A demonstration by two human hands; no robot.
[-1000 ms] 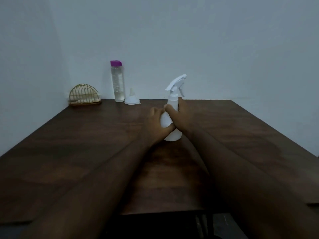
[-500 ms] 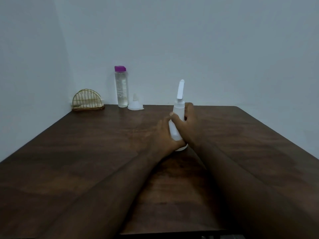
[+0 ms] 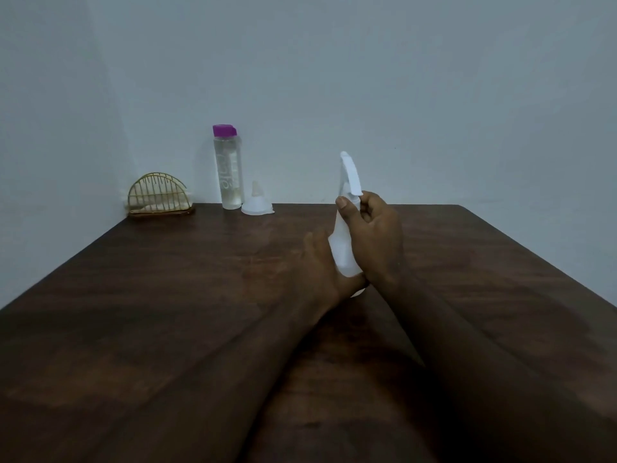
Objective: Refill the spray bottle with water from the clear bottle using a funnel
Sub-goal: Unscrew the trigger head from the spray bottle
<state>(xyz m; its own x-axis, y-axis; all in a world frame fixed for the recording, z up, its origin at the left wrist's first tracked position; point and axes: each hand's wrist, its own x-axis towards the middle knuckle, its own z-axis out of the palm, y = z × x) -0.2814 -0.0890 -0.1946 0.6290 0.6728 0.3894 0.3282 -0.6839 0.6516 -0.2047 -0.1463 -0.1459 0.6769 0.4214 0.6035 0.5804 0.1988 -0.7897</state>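
Note:
A white spray bottle [image 3: 344,252] stands near the middle of the dark wooden table [image 3: 167,312]. My left hand [image 3: 320,269] grips its lower body from the left. My right hand [image 3: 374,235] grips the neck just under the white trigger head [image 3: 350,175], thumb in front, fingers curled round the collar. A clear bottle [image 3: 228,172] with a purple cap, holding water, stands at the table's far edge. A small white funnel [image 3: 256,204] rests upside down, spout up, just right of it.
A gold wire napkin holder [image 3: 158,195] with napkins sits at the table's far left corner against the wall. Plain walls close the back and left sides. The table's right edge runs diagonally at the right.
The trigger head has turned from pointing right to nearly edge-on to me. My right hand has climbed from the bottle's body to its neck. My left hand still holds the body.

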